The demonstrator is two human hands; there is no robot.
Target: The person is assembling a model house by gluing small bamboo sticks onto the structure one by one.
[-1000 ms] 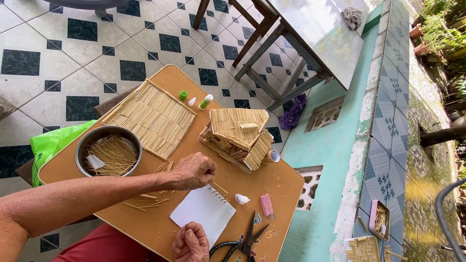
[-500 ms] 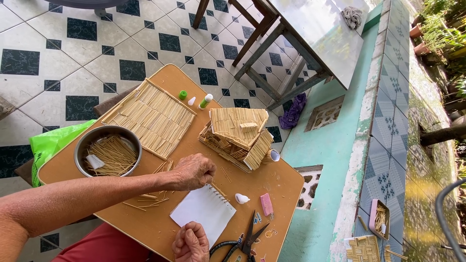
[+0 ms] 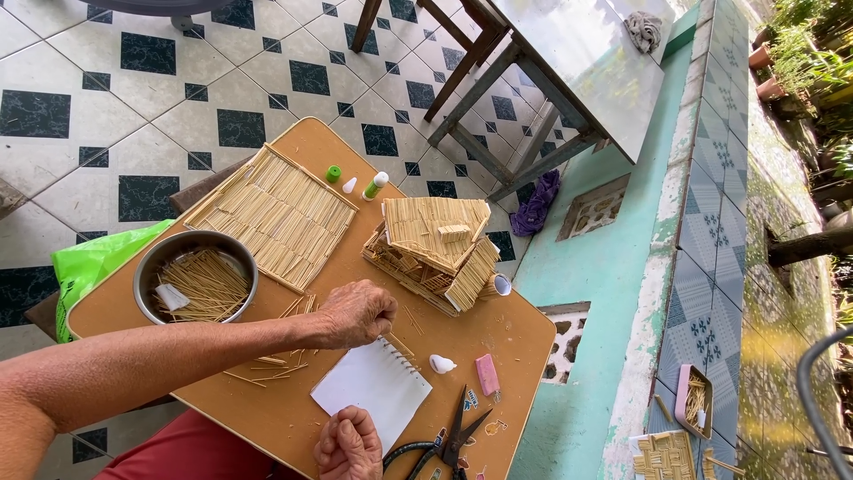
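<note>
My left hand (image 3: 355,313) reaches in from the left over a brown wooden board (image 3: 498,333), its fingertips pinched together on thin sticks (image 3: 275,363) scattered there. My right hand (image 3: 348,444) is curled at the near edge of a white spiral notepad (image 3: 369,391), and I see nothing in it. Just beyond my left hand stands a small house model (image 3: 435,249) made of sticks. A flat mat of sticks (image 3: 275,213) lies at the board's far left. Beside it, a metal bowl (image 3: 142,276) holds more sticks.
Black scissors (image 3: 453,440), a pink eraser (image 3: 487,373) and a small white cap (image 3: 442,364) lie right of the notepad. A glue bottle (image 3: 375,185) and green cap (image 3: 333,173) sit at the far edge. A green bag (image 3: 89,262), metal table (image 3: 586,71) and turquoise wall (image 3: 604,293) surround the board.
</note>
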